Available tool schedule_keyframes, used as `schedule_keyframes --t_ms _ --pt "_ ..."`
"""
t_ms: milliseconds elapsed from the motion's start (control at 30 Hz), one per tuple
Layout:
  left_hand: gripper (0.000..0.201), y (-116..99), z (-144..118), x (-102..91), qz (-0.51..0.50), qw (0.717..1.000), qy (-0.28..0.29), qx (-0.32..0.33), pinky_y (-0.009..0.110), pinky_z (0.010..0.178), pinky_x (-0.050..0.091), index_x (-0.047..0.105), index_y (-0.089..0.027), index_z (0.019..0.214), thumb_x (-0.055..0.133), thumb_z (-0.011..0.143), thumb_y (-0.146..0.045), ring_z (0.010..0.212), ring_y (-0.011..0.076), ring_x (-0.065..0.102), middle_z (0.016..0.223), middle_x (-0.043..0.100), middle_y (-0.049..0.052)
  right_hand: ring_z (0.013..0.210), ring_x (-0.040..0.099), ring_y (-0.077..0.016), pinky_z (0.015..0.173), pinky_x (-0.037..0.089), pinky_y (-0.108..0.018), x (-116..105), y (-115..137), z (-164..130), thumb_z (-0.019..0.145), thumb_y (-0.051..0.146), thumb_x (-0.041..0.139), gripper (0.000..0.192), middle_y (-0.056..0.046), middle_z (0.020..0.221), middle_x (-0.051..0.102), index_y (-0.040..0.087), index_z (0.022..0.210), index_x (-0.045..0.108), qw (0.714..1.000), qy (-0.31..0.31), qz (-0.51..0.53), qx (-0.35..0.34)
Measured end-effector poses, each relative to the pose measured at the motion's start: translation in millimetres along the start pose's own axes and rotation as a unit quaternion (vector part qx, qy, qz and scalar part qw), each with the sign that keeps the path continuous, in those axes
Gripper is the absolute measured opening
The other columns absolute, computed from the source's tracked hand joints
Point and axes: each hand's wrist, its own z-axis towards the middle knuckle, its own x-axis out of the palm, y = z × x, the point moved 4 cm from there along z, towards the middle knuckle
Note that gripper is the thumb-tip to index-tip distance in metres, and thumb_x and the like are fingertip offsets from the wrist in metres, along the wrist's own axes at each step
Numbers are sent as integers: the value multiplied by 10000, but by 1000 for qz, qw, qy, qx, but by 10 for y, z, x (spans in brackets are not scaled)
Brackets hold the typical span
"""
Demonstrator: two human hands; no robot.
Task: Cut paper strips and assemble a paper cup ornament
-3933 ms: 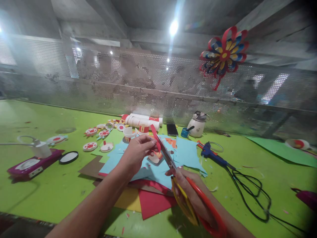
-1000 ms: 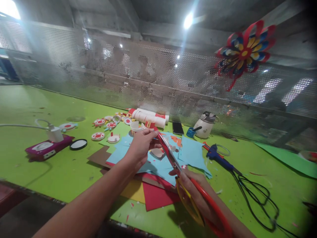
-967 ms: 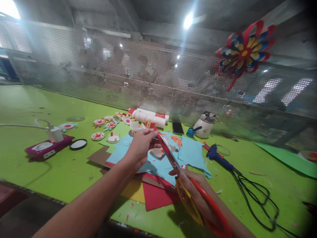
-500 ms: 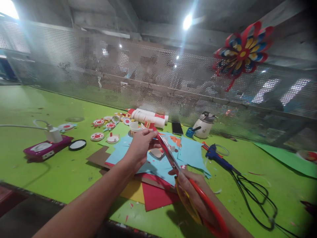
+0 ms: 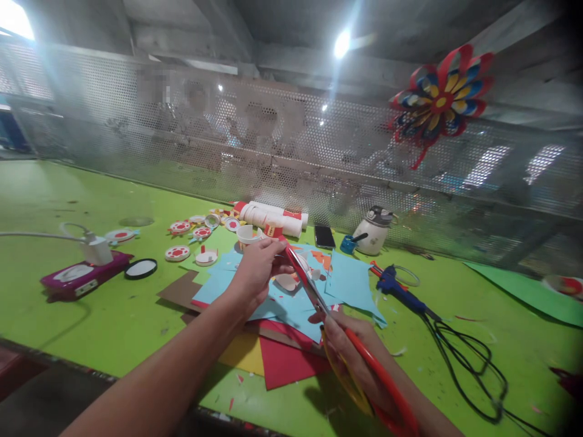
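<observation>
My left hand pinches a strip of red paper between thumb and fingers, above the middle of the worktop. In my right hand are scissors with one red and one yellow handle loop. Their long blades point up and away, along the red strip and toward my left fingertips. Whether the blade edges are meeting on the paper is hard to make out. Beneath both hands lie light blue paper sheets with cut scraps. A red sheet and a yellow sheet stick out below them.
Behind the hands are a paper cup, white rolls, a phone and a white bottle. A blue glue gun trails black cable at right. A purple power strip and decorated discs lie left.
Both hands, the scissors and the red strip keep nearly the same pose. The view has shifted slightly, and the hanging paper flower has turned a little.
</observation>
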Motion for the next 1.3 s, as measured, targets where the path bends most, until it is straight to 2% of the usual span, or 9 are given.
schedule_keyframes --t_ms 400,600,767,1167,1300 --pt "110 -4 -5 7 -6 1000 -10 2 232 526 510 589 -115 653 619 738 -177 535 91 553 616 590 13 424 312 -66 400 205 -199 30 -26 0 859 639 413 503 64 492 326 165 721 510 999 -4 28 17" --pt "116 -3 -6 6 -7 1000 -5 0 235 531 516 581 -118 645 624 734 -181 537 95 559 610 586 11 432 312 -65 401 209 -207 25 -13 -7 854 641 418 506 51 518 363 167 695 496 999 -3 27 18" --pt "111 3 10 -4 -14 1000 -2 0 229 522 521 582 -110 658 627 733 -179 537 92 555 620 578 11 430 295 -62 397 189 -204 37 -34 -10 849 640 431 504 60 512 336 163 707 509 999 -4 46 25" --pt "98 39 18 -11 -12 1000 -6 7 221 516 524 589 -102 688 620 740 -179 562 96 565 652 586 24 428 259 -58 397 180 -210 36 -57 6 847 622 449 486 68 515 285 161 713 527 999 -36 26 -8" --pt "80 29 46 -49 0 999 -31 12 207 506 510 588 -104 740 627 739 -174 568 94 567 666 594 18 456 287 -65 407 200 -209 12 -62 17 845 619 453 491 47 551 337 153 724 547 999 -35 1 -12"
